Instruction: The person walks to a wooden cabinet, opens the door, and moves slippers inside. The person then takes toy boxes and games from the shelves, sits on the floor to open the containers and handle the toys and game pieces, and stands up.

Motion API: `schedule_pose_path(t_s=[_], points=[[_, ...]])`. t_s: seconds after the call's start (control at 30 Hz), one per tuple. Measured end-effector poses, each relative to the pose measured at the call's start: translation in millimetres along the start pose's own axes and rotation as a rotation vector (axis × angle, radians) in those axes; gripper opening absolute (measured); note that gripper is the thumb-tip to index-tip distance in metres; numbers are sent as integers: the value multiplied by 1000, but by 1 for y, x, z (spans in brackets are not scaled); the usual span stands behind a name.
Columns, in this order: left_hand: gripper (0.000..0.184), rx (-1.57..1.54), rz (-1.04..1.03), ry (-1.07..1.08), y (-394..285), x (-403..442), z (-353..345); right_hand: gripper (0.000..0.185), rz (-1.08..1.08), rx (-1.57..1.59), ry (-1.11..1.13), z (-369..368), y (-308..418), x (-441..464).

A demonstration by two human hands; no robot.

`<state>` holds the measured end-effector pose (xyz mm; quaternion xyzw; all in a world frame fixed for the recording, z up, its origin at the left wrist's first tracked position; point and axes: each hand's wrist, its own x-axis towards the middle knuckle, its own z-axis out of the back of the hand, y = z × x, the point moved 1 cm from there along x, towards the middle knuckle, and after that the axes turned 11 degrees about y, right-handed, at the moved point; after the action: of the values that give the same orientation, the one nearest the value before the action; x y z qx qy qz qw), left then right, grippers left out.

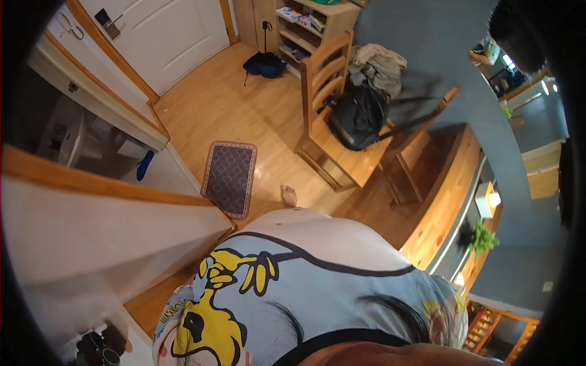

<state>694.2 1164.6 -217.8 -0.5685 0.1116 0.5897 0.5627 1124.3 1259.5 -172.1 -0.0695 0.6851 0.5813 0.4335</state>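
Neither of my hands shows in the head view. The front of my light blue shirt, with a yellow cartoon print, fills the lower middle. One bare foot rests on the wooden floor, just right of a grey patterned mat. Ahead and to the right stands a wooden chair with a black backpack on its seat. Light-coloured clothing hangs over or lies behind the chair; I cannot tell which.
A white door stands at the far left, with a wooden shelf unit to its right. A dark blue bag lies on the floor. Beside me runs a wooden table with a green plant and tissue box. A blue slipper lies in the left doorway.
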Motion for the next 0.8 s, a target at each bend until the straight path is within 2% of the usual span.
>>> schedule_pose_path(t_s=[0.33, 0.57, 0.8], points=[[41, -255, 54, -159, 14, 57, 222, 37, 10, -447, 170, 174, 204, 222], [42, -264, 43, -120, 75, 126, 392, 35, 37, -685, 241, 218, 309, 407], [44, -179, 37, -58, 107, 158, 578, 32, 46, -790, 257, 249, 388, 533]])
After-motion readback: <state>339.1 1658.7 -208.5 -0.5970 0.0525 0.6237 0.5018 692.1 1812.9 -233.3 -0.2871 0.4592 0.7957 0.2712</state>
